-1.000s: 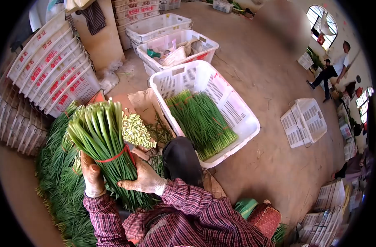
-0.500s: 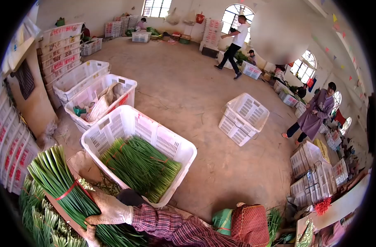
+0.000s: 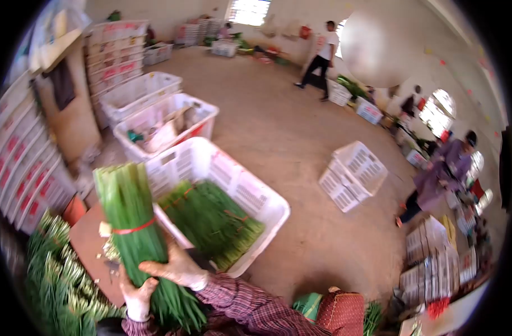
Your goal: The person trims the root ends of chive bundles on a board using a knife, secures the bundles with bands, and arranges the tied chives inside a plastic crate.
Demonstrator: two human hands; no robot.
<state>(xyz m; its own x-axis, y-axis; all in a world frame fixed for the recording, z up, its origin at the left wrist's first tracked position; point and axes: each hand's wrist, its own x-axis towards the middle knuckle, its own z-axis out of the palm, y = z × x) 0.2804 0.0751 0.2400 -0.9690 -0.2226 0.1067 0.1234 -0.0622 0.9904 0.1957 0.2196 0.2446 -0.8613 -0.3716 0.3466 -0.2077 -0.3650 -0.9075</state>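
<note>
A thick bundle of green chives [image 3: 124,196], tied with a red band, stands tilted with its pale cut ends up. My right hand [image 3: 180,269], in a pale glove, grips it from the right below the band, its thumb across the leaves. My left hand [image 3: 135,294], gloved too, holds its left side lower down; some fingers are hidden behind the leaves. Beneath is a brown board [image 3: 88,241] with small trimmed bits. Just beyond my hands, a white plastic crate [image 3: 247,196] has tied chives [image 3: 211,224] lying in it.
More bundled chives [image 3: 60,274] lie at lower left. White crates [image 3: 169,126] stand behind, with tall crate stacks [image 3: 26,162] at left. A lone crate [image 3: 354,176] sits on the floor. A person in purple [image 3: 443,168] stands at right; another [image 3: 320,59] is farther back.
The chive bundle has swung from a leftward lean to more upright and moved right. My left hand has come into fuller view on it. The whole view has shifted.
</note>
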